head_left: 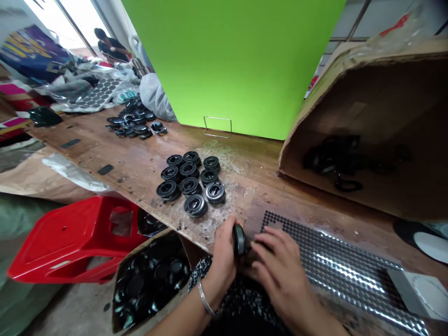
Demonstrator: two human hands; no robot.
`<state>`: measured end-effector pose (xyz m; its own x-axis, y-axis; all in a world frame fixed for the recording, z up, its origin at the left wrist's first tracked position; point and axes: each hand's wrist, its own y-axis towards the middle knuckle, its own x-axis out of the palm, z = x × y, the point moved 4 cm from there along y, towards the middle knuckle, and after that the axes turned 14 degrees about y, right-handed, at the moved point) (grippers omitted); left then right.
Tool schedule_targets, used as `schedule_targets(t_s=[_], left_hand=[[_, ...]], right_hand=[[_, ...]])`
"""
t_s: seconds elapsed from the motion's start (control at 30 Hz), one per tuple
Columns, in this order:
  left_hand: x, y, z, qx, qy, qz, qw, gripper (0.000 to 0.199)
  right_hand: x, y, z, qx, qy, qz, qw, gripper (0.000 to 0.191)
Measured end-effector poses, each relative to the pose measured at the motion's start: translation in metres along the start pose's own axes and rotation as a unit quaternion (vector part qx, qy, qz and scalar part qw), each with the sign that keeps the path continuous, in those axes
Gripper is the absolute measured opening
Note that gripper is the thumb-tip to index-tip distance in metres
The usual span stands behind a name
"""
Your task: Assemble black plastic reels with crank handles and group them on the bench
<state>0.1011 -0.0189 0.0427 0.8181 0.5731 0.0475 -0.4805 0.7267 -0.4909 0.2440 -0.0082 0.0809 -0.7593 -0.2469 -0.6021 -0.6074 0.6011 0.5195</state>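
Head view, left hand (224, 249) gripping black ribbed disc (239, 239), right hand (283, 263) near it, grip unclear, dotted sheet (345, 263) alongside

No wording can be read, as the yellow markings (17, 49) on the blue-purple package (38, 41) at ten o'clock and the red print (395, 25) on the clear plastic bag (413, 33) at two o'clock are too blurred to make out.

A bright green panel (231, 60) stands at twelve o'clock, a thin wire frame (217, 118) at its foot. At eight o'clock is a red plastic stool (75, 235); towards ten, a printed blue bag (33, 53) and, farther back, another person (115, 50).
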Motion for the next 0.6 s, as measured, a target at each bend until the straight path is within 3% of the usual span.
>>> schedule_targets(t_s=[0.1, 0.17, 0.27, 0.6], left_hand=[[-0.002, -0.001, 0.002, -0.009, 0.002, 0.004, 1.000, 0.042], [-0.006, 0.000, 0.004, -0.006, -0.001, 0.015, 1.000, 0.042], [-0.010, 0.002, 0.006, 0.002, -0.004, 0.017, 1.000, 0.043], [-0.014, 0.005, 0.008, 0.026, 0.007, 0.033, 0.999, 0.044]], right_hand=[[-0.017, 0.013, 0.045, 0.121, 0.012, 0.031, 0.992, 0.012], [-0.018, 0.018, 0.074, 0.181, -0.001, -0.013, 0.983, 0.010], [-0.009, 0.021, 0.100, 0.211, -0.024, -0.080, 0.974, 0.015], [0.006, 0.033, 0.102, 0.198, -0.094, -0.115, 0.969, 0.013]])
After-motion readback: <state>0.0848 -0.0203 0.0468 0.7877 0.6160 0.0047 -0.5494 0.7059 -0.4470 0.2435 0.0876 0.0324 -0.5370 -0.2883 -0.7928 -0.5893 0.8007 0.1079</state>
